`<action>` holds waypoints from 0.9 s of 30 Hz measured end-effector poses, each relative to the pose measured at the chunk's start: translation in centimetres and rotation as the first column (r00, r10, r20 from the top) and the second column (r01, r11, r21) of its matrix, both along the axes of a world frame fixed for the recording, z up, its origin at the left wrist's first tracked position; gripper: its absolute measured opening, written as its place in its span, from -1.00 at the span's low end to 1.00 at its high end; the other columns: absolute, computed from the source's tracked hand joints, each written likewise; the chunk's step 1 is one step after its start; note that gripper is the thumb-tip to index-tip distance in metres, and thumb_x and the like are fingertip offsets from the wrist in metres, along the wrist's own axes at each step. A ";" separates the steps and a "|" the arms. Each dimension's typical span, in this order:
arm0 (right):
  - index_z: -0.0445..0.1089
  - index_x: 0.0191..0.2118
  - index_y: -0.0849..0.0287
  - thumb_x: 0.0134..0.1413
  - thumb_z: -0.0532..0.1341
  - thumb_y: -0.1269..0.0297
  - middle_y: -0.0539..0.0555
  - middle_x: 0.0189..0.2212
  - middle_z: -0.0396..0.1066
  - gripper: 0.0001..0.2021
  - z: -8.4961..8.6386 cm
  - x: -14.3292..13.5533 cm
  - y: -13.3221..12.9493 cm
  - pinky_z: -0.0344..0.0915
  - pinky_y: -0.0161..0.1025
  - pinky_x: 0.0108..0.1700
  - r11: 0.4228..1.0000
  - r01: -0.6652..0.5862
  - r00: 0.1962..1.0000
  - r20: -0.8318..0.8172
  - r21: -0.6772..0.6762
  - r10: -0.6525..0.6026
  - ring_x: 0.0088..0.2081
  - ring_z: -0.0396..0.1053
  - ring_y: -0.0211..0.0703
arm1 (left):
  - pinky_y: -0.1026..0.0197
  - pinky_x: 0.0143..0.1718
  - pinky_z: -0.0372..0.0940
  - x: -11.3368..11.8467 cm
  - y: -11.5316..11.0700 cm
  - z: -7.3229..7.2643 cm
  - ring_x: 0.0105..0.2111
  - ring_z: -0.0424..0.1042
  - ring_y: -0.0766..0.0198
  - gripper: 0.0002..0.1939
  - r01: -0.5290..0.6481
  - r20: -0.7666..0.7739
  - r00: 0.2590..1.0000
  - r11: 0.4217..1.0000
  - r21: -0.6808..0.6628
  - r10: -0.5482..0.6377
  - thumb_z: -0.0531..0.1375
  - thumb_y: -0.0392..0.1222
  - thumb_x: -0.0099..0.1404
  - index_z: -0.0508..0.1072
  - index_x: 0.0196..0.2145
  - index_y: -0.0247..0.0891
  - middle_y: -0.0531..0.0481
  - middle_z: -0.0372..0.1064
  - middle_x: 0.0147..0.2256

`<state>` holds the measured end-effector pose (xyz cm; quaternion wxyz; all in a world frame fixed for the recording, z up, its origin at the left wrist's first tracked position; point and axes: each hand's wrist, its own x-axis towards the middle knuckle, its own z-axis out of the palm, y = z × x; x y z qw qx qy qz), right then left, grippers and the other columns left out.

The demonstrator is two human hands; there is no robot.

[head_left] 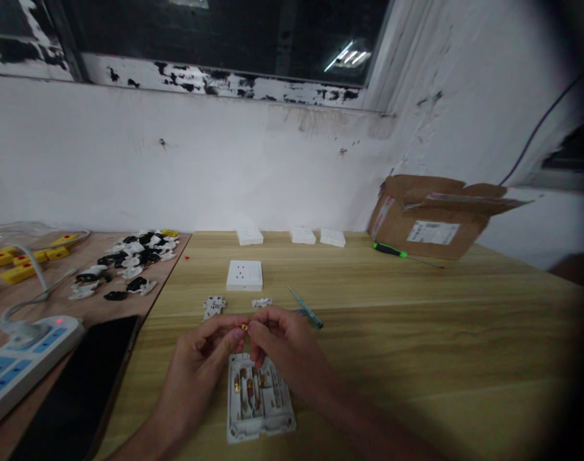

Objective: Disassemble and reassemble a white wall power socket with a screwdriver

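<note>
A small brass-coloured metal piece (244, 326) is pinched between the fingertips of my left hand (208, 355) and my right hand (285, 342); its exact kind is too small to tell. Both hands are closed around it, above an open white socket housing (260, 410) with brass contacts inside. Part of the housing's far edge is hidden by my right hand. Just beyond my fingers lie a white plastic socket insert (214, 305) and a smaller white plastic part (262, 302). A thin blue screwdriver (306, 308) rests to the right of them.
A finished-looking white wall socket (244, 275) sits farther back, with several white plates (302, 235) along the wall. At right are a green-black screwdriver (390, 250) and a cardboard box (431, 214). Leftward lie a phone (75, 390), a power strip (27, 358) and black-and-white plastic pieces (138, 253).
</note>
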<state>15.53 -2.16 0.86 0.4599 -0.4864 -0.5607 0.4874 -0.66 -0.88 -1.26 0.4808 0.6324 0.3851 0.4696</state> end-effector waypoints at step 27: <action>0.42 -0.48 0.23 0.10 0.19 0.08 -0.03 -0.62 0.34 -0.69 -0.6 -0.4 0.1 0.25 -0.37 -0.54 0.998 -0.022 0.994 -0.104 -0.052 0.016 -0.61 0.29 -0.33 | 0.25 -0.23 0.34 -0.4 0.4 1.0 -0.25 0.44 0.22 -0.72 0.101 -0.306 0.952 0.923 0.371 0.019 0.12 -0.24 0.38 0.55 -0.03 -0.12 -0.04 0.43 -0.29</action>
